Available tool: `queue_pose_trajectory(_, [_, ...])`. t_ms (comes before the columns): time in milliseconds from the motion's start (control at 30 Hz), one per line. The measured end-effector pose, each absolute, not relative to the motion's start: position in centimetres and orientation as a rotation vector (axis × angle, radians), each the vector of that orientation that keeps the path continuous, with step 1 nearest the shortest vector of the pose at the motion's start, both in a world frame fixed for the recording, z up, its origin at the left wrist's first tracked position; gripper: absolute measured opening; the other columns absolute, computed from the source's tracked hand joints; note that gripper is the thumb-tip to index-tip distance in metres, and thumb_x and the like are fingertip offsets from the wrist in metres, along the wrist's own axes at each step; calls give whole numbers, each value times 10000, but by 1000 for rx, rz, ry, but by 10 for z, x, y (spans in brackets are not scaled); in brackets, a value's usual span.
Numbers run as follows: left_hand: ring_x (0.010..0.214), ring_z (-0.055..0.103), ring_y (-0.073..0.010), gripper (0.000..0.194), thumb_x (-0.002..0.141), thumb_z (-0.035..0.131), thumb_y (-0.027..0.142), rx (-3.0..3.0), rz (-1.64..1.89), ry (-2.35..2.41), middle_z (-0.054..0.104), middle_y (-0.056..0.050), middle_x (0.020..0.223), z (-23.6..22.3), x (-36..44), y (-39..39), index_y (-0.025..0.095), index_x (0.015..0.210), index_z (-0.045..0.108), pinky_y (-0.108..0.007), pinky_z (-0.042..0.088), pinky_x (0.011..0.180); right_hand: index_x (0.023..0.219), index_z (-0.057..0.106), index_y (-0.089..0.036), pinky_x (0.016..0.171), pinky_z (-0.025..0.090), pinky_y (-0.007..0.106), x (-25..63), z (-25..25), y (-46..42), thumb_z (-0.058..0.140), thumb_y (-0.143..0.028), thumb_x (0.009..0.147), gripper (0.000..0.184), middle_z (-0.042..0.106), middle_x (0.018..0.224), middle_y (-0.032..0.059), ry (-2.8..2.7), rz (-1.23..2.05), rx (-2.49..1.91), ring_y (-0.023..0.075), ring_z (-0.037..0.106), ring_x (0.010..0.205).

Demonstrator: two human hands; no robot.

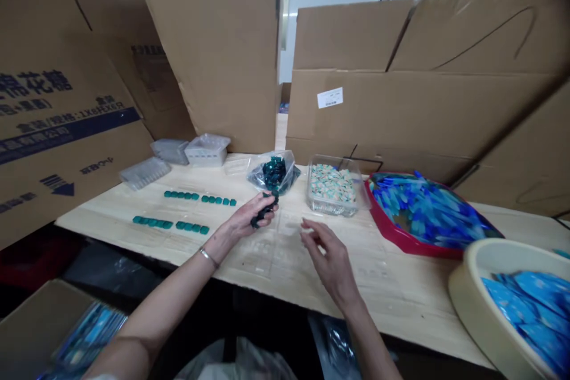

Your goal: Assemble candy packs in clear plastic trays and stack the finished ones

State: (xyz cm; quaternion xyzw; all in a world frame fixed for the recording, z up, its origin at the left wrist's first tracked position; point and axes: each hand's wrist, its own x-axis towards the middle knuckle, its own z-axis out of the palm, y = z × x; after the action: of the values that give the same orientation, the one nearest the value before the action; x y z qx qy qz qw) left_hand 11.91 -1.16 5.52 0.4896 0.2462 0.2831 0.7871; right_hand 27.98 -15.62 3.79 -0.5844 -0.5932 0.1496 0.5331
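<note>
Green pieces [262,215] were clasped in the left grip [247,215]; the right grip [330,256], parted and unloaded, was held to their near right.

The squares [154,222] are teal green, the tray [392,237] red, the tub [472,294] cream

Four groups of green pieces [152,222] form two rows on one counter [249,252]. There are three lots of clear plastic containers [207,153], one clear bag [290,161], one clear tub [333,208], one red tray [386,227], one cream basin [472,288], one white label [330,98] and one bracelet [208,256]. Pale pieces [333,183] are too many to count.
</note>
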Motion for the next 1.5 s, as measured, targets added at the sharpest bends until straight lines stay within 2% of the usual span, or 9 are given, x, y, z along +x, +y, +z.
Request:
queue_pose_trajectory(167, [438,380,-22,279,780,606,424,1147,666,593,479,48,675,45,103,-63,202,885,473,-131,237,361,1032,648,-195,666,542,275,248,41,-120,558,-322,837,249,638,965,72,-1400,532,-1278,145,636,737])
queue_pose_trajectory(433, [435,373,-36,283,791,579,448,1145,773,692,462,57,653,32,63,-70,218,920,476,-140,240,352,930,681,-153,596,535,289,217,28,-102,619,-383,766,289,663,653,24,-1194,981,-1220,142,626,582])
queue_pose_trajectory(533, [436,382,-42,304,777,589,458,1175,816,789,445,64,632,26,52,-70,228,943,483,-137,265,351,919,681,-161,591,528,285,201,25,-99,595,-364,790,255,665,724,40,-1299,860,-1240,138,619,593])
queue_pose_trajectory(633, [464,410,-47,310,770,586,473,1218,855,927,469,55,662,20,42,-72,236,952,499,-134,306,364,941,676,-181,666,522,297,185,25,-98,548,-302,833,207,651,844,67,-1515,585,-1260,151,615,698])
queue_pose_trajectory(700, [471,413,-48,300,778,573,472,1228,859,957,478,51,673,18,36,-73,236,949,506,-135,318,371,941,675,-185,707,515,307,177,25,-97,521,-278,852,201,642,840,70,-1608,497,-1273,162,607,740])
queue_pose_trajectory(967, [434,386,-44,277,791,558,458,1104,883,870,480,54,659,16,14,-73,220,906,477,-141,269,348,924,684,-188,605,538,256,167,17,-86,600,-376,782,250,656,812,40,-1452,995,-1157,118,621,621])
queue_pose_trajectory(1200, [458,406,-55,272,793,547,457,1128,882,893,489,44,664,14,5,-74,220,916,499,-147,295,366,848,701,-158,596,546,283,158,20,-86,644,-392,725,271,676,661,40,-1311,1052,-1263,149,639,586])
queue_pose_trajectory(1400, [470,408,-60,279,787,544,471,1172,905,984,485,43,653,13,2,-75,219,903,512,-147,318,381,851,701,-172,667,544,288,154,18,-87,674,-333,695,226,703,783,58,-1375,970,-1233,149,649,671])
queue_pose_trajectory(1500, [477,408,-61,273,793,539,467,1174,902,971,484,40,658,14,2,-76,216,896,515,-149,321,384,829,698,-161,612,533,279,154,16,-85,659,-341,704,223,692,693,46,-1319,1018,-1260,144,638,606])
